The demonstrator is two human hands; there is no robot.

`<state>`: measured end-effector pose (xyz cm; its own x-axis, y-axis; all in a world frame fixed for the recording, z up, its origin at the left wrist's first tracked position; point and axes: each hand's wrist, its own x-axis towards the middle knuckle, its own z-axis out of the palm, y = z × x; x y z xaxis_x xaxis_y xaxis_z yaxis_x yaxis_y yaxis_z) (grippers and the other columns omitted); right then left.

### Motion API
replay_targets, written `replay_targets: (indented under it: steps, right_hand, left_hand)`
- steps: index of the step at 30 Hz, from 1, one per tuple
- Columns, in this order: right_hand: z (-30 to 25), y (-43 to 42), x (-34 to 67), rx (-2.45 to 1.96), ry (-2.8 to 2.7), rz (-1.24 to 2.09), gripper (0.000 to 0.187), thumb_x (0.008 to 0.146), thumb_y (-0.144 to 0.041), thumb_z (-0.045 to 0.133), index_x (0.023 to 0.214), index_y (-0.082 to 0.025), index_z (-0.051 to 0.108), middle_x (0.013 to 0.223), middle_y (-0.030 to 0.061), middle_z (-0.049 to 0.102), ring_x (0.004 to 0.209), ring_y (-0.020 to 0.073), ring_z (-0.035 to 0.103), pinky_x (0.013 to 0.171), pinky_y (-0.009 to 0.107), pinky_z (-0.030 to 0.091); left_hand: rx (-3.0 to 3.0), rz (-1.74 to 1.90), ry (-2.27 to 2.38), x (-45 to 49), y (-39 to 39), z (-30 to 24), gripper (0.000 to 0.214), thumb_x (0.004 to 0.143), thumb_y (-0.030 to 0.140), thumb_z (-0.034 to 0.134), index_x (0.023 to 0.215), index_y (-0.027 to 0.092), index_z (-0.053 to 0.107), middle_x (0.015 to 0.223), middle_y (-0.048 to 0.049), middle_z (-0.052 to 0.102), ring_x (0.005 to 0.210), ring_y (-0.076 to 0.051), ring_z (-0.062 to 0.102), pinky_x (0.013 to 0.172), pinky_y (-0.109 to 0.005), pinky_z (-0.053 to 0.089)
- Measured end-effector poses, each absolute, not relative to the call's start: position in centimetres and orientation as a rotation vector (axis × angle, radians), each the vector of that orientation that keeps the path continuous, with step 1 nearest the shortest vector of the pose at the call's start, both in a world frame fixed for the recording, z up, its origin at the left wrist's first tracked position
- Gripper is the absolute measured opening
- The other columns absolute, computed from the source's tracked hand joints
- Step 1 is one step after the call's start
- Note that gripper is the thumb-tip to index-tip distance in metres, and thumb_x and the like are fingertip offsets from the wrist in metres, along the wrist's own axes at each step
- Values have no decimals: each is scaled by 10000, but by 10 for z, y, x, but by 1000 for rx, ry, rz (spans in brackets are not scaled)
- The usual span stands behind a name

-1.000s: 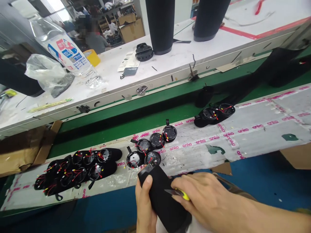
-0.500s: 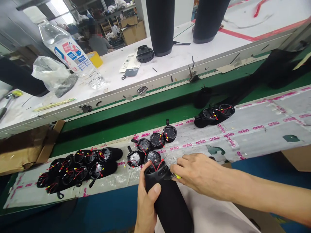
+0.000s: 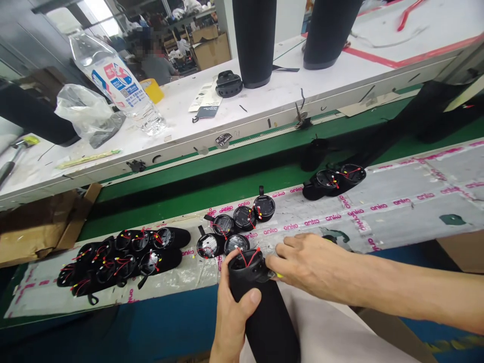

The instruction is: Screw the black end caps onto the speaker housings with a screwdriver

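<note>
My left hand (image 3: 232,315) is wrapped round a black fabric-covered cylinder (image 3: 264,317), which points up and away from me. Red and black wires (image 3: 249,254) stick out of its open top rim. My right hand (image 3: 313,264) is closed on a small blade tool with a yellow handle (image 3: 275,275), its tip at the right side of the cylinder's rim. Just beyond the rim lie several round black caps with red wires (image 3: 236,227) on the taped shelf (image 3: 397,201).
A heap of black wired parts (image 3: 121,259) lies at the left of the shelf; two more parts (image 3: 335,180) sit right of centre. A green conveyor belt (image 3: 227,176) runs behind. The white bench (image 3: 264,101) beyond holds a water bottle (image 3: 117,83), a plastic bag and two tall black cylinders (image 3: 255,40).
The cylinder has swung from lying across my lap to pointing upward with its wired rim showing. My right hand with the blade moved from the cylinder's side to its rim.
</note>
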<state>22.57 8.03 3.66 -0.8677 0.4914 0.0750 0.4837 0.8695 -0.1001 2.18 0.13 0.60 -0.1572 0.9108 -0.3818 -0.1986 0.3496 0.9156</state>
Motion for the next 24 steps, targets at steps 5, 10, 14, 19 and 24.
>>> replay_targets:
  steps: [5, 10, 14, 19, 24]
  right_hand:
    - [36, 80, 228, -780, -2973, 139, 46, 979, -169, 507, 1001, -208, 516, 777, 1, 591, 618, 177, 534, 515, 326, 205]
    - [35, 79, 231, -796, -2972, 100, 102, 942, -137, 522, 1001, -213, 492, 777, -2, 570, 617, 177, 536, 514, 336, 186]
    - [34, 76, 232, -810, -2989, 93, 177, 887, -96, 538, 1002, -216, 478, 791, -3, 569, 601, 174, 528, 505, 340, 154]
    - [32, 75, 234, -762, -3014, 105, 138, 910, -113, 520, 993, -211, 468, 765, -4, 571, 534, 160, 470, 496, 343, 126]
    - [35, 78, 232, -737, -3067, 146, 127, 926, -99, 488, 989, -209, 471, 760, -2, 578, 500, 142, 425, 491, 346, 113]
  left_hand:
    - [687, 1138, 1335, 22, 2, 3, 875, 598, 519, 838, 1365, 234, 530, 1236, -109, 697, 1154, -349, 652, 1068, -465, 472]
    - [685, 1125, 1298, 23, 2, 2, 894, 617, 517, 827, 1392, 225, 491, 1239, -116, 698, 1159, -353, 652, 1068, -482, 472]
    - [736, 1137, 1334, 24, 3, 3, 873, 611, 525, 826, 1368, 218, 517, 1246, -116, 697, 1162, -352, 648, 1072, -474, 466]
    - [849, 1096, 1458, 25, 1, 7, 847, 622, 527, 824, 1352, 212, 532, 1257, -109, 695, 1194, -340, 624, 1064, -440, 454]
    - [891, 1052, 1529, 26, 0, 7, 848, 635, 564, 803, 1351, 209, 518, 1267, -104, 688, 1179, -334, 634, 1061, -444, 446]
